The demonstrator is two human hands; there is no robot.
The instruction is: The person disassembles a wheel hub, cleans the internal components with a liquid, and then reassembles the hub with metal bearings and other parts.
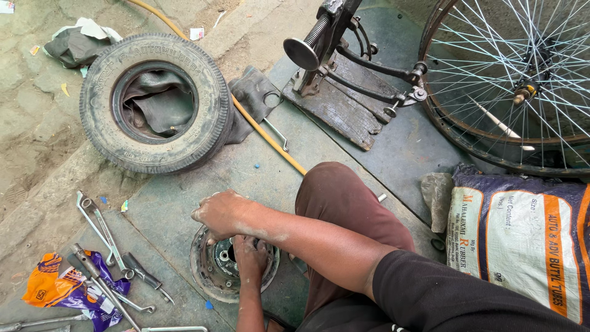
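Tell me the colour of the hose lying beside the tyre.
The hose is yellow-orange, best seen in the head view.

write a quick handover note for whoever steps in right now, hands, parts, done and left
Right hand: resting on the upper rim of the metal wheel rim, nothing gripped.
Left hand: fingers down in the rim's centre hub; grip hidden.
Tyre: off the rim, flat on the ground with its inner tube loose inside.
Wrenches: left of the rim.
Done: tyre and rim separated.
Left: the hub work under the hands.
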